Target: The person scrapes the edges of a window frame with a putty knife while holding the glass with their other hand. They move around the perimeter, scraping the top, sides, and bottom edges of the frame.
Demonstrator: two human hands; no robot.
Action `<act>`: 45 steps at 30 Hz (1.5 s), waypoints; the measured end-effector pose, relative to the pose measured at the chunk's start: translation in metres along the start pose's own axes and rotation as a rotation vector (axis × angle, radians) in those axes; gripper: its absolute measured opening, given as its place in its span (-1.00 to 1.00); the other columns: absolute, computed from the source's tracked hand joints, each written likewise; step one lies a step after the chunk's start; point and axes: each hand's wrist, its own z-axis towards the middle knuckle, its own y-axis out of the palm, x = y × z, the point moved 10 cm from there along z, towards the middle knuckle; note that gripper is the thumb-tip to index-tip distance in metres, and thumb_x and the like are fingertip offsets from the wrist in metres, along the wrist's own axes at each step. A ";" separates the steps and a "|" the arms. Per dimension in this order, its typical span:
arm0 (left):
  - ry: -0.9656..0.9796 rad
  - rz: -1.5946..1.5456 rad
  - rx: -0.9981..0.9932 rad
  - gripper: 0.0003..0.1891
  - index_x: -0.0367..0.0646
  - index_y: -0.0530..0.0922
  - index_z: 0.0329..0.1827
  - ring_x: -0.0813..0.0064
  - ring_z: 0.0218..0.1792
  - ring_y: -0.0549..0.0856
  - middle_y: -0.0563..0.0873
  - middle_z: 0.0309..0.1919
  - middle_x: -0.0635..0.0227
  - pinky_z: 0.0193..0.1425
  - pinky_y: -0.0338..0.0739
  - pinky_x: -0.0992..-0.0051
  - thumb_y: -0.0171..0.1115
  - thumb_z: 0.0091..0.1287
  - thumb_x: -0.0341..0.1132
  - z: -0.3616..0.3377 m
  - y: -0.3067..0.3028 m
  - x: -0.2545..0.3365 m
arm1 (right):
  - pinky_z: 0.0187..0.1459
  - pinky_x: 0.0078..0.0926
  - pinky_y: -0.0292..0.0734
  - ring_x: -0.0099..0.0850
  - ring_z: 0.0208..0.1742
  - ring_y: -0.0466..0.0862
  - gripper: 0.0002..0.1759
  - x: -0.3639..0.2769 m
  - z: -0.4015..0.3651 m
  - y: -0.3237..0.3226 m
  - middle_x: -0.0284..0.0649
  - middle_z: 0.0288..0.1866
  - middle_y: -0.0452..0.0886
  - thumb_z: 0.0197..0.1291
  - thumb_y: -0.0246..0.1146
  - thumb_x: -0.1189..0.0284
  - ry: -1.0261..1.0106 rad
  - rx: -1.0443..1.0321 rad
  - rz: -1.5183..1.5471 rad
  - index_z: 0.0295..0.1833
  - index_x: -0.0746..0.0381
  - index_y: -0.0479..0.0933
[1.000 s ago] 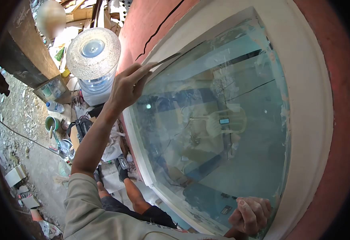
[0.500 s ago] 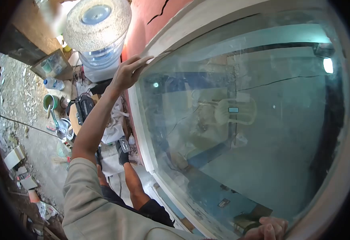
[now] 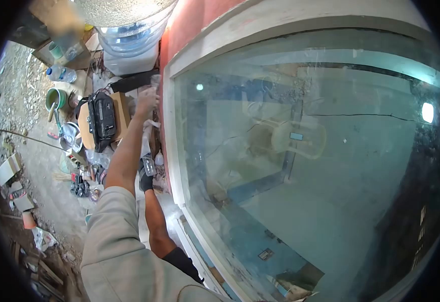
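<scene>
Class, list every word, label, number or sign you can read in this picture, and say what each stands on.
No text here can be read.
Small dark sticker low on the large glass pane: too small to read.
Label on the clear plastic bottle lying on the ground: blurred.
Black bag: no legible marking.

So the left arm (image 3: 123, 166) is stretched straight out from the shoulder, bare forearm, loose beige fabric sleeve (image 3: 111, 236) over the upper part. The left hand (image 3: 147, 101) is way out at the end, too blurry to tell if it's curled. There's a bare leg (image 3: 155, 221) below the hand, knee bent.
</scene>
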 end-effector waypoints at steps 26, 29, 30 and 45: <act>-0.573 -0.566 -0.380 -0.69 -0.36 0.46 -0.22 0.80 -0.71 0.32 0.47 -0.51 0.45 -0.74 0.18 0.77 -0.20 0.66 -0.38 -0.054 0.110 0.127 | -0.48 -0.47 0.40 -0.36 -0.54 0.64 -0.85 0.008 0.004 -0.032 -0.26 -0.44 0.68 0.46 0.19 0.44 0.006 0.078 -0.009 0.00 0.21 0.63; -0.649 -0.655 -0.464 -0.78 -0.34 0.32 -0.25 0.76 -0.71 0.31 0.37 -0.48 0.41 -0.75 0.21 0.76 -0.27 0.60 -0.50 -0.099 0.129 0.170 | -0.48 -0.47 0.40 -0.36 -0.54 0.64 -0.85 0.012 -0.002 -0.038 -0.26 -0.44 0.68 0.47 0.19 0.44 0.046 0.110 -0.029 0.01 0.21 0.63; -0.689 -0.674 -0.486 -0.75 -0.34 0.32 -0.26 0.77 -0.73 0.32 0.37 -0.49 0.41 -0.76 0.25 0.79 -0.27 0.63 -0.44 -0.115 0.133 0.184 | -0.48 -0.47 0.40 -0.36 -0.53 0.64 -0.85 0.013 -0.004 -0.040 -0.26 -0.44 0.68 0.47 0.19 0.43 0.063 0.119 -0.029 0.01 0.21 0.63; -0.243 -0.262 -1.135 -0.72 -0.25 0.54 -0.05 0.80 -0.63 0.43 0.53 -0.48 0.48 -0.72 0.20 0.83 -0.04 0.69 -0.23 -0.431 0.201 0.514 | -0.36 -0.47 0.50 -0.44 -0.45 0.64 -0.76 0.019 -0.009 -0.045 -0.42 -0.47 0.58 0.19 0.34 0.47 0.215 0.196 0.021 -0.01 0.05 0.70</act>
